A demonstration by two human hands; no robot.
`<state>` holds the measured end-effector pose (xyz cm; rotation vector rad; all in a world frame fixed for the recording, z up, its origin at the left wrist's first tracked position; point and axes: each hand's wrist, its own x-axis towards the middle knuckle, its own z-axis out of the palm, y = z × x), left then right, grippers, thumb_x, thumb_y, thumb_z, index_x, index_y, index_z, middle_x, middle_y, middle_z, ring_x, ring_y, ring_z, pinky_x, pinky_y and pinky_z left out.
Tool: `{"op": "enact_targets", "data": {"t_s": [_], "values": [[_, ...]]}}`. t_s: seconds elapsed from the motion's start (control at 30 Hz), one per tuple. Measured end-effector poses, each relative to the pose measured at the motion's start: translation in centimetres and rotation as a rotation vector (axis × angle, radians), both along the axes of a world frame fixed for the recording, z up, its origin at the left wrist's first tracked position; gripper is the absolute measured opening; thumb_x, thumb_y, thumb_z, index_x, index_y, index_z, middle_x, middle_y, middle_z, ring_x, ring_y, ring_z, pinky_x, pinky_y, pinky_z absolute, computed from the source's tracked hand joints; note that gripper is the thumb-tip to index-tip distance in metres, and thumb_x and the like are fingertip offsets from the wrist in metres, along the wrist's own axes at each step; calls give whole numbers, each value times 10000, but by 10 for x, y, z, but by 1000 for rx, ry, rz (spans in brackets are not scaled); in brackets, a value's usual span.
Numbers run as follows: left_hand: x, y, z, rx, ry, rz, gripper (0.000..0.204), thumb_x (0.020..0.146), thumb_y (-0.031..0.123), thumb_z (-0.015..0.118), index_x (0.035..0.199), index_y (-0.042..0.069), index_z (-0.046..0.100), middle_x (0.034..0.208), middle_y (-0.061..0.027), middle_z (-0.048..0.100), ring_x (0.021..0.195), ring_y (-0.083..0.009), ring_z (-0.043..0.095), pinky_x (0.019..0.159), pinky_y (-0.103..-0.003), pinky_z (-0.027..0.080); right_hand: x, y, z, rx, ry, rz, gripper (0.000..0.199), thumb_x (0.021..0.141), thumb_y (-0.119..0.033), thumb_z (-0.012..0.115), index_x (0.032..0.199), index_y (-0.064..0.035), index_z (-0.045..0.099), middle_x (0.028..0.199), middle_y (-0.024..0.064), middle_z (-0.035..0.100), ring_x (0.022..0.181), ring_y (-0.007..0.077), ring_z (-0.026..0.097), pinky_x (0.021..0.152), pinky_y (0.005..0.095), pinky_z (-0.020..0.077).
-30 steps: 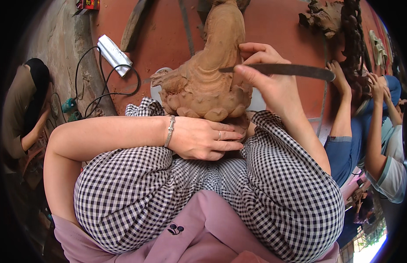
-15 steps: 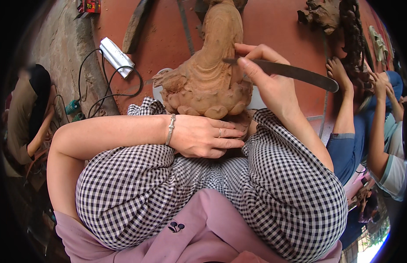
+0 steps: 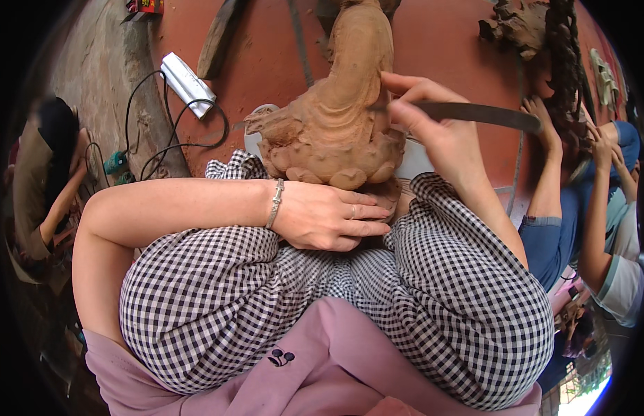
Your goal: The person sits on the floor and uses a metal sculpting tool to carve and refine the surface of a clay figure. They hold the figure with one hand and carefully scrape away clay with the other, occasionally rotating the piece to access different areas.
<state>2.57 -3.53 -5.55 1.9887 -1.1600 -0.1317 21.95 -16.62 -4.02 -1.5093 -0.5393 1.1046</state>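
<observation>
A reddish-brown wooden carving [image 3: 336,132] with draped folds and a petalled base lies lengthwise before me, its near end between my knees. My left hand [image 3: 329,216] rests on that near end, fingers stretched and slightly apart, its thumb out of sight. In my right hand [image 3: 443,128] is a dark, flat, slightly curved file [image 3: 485,115], pinched between thumb and fingers. The file's near-carving tip touches or almost touches the folds on the right side; motion blur hides which. My right index finger reaches along the carving's right edge.
A white box-shaped object [image 3: 187,84] lies among black cables on the left, near a long timber [image 3: 221,38]. Dark gnarled wood [image 3: 516,26] stands at the far right. Other people sit on both sides, one with a bare foot [image 3: 540,121] near the file's end.
My right hand and the file have shifted slightly right and nearer to me, and the file lies more level. The whole view has moved a little; my left hand stays on the base.
</observation>
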Motion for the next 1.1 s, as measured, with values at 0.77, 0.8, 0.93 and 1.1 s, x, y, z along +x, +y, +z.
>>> {"op": "enact_targets", "data": {"t_s": [0.77,0.8,0.93,1.1], "values": [[0,-3,0,-4,-8,25,251,862,184,589,955,-34,671,1493,-262,475,1400,-428,460,1163,-520,404,5,-6,-13,107,-248,-68,147,928,-112,707,883,22,667,1139,88,683,855,105,654,725,259,531],[1,-4,0,-1,-15,22,250,862,184,589,953,-35,671,1491,-264,475,1400,-428,460,1162,-521,404,7,-4,-17,167,-398,-119,217,933,-114,688,784,17,602,1134,96,680,750,79,617,672,230,505],[3,-4,-1,8,-21,18,251,861,178,590,960,-37,673,1486,-270,476,1397,-434,461,1156,-523,409,-14,-4,-9,242,-87,-189,92,913,-19,636,828,7,610,1057,89,676,720,57,591,642,211,483],[7,-7,-2,-59,-70,64,252,886,163,591,1020,-26,688,1397,-250,566,1349,-405,522,1126,-502,447,-27,-10,-4,164,-92,-166,66,912,28,621,962,-13,632,852,8,678,700,37,601,596,185,467]]}}
